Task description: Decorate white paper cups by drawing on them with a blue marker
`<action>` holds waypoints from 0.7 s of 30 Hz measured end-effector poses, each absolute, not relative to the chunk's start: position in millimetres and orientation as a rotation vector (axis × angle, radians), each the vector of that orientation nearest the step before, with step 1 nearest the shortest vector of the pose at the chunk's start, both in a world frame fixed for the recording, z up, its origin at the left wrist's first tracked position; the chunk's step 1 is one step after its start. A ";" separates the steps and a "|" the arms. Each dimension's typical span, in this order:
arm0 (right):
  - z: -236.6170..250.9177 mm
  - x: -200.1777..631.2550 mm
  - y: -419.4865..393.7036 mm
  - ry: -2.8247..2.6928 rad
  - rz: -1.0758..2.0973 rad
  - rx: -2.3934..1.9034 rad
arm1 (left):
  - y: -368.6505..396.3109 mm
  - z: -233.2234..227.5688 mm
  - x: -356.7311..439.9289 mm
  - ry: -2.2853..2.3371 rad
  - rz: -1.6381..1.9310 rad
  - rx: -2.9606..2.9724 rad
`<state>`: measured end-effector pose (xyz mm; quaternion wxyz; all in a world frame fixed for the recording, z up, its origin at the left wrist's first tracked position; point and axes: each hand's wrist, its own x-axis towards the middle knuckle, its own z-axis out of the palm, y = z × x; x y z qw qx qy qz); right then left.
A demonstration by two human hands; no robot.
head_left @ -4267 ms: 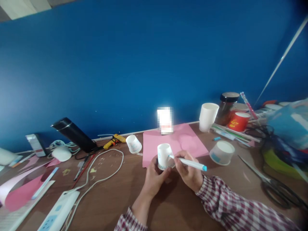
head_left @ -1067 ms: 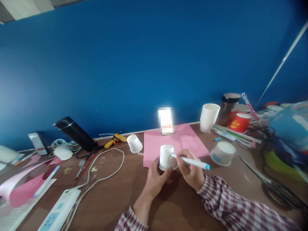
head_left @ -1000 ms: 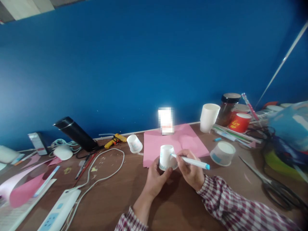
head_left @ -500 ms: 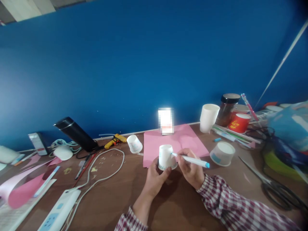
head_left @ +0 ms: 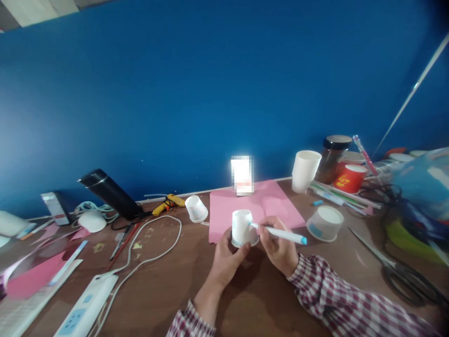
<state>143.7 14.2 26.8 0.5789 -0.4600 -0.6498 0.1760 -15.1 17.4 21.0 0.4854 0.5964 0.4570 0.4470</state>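
Note:
My left hand [head_left: 228, 257] is closed around the lower rim of a white paper cup [head_left: 242, 225], held bottom up with blue marks on its side. In my right hand [head_left: 278, 245] is a white felt-tip marker [head_left: 284, 234] with a light blue end. The marker's tip meets the right side of the cup. Behind the cup lies pink paper [head_left: 226, 206]. To the right, a small blue marker cap [head_left: 317, 203] lies near an upside-down white paper tub [head_left: 324, 224] with a blue patch.
Scissors [head_left: 393, 267] lie at right, near a tall paper cup stack [head_left: 306, 172] and a red cup [head_left: 350, 179]. On the left are a power strip [head_left: 86, 306], a looping white cable [head_left: 180, 231], a yellow glue gun [head_left: 168, 204], a black bottle [head_left: 110, 194] and another small cup [head_left: 196, 209].
Both hands keep nearly the same pose, with the marker tip still at the cup's side. The view shifts very slightly. Pink paper at the far left looks differently bent.

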 end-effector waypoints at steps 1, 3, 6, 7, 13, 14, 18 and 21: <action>26.8 143.6 14.2 -1.521 0.410 -1.079 | 17.3 21.3 -14.9 1.109 1.085 1.450; 26.5 143.4 14.2 -1.520 0.406 -1.087 | 17.2 21.4 -14.5 1.100 1.083 1.444; 25.8 143.2 14.5 -1.518 0.415 -1.091 | 17.9 20.2 -14.7 1.089 1.084 1.443; 25.6 143.3 14.6 -1.519 0.418 -1.090 | 18.3 19.5 -14.9 1.089 1.082 1.448; 25.8 144.2 14.2 -1.533 0.397 -1.099 | 18.8 18.7 -16.1 1.095 1.080 1.436; 26.1 144.2 14.1 -1.529 0.397 -1.097 | 18.5 19.2 -16.2 1.090 1.079 1.437; 28.5 143.2 13.4 -1.517 0.383 -1.065 | 17.0 20.2 -15.9 1.106 1.082 1.428; 30.1 142.4 13.3 -1.522 0.369 -1.029 | 17.1 19.1 -15.5 1.094 1.104 1.385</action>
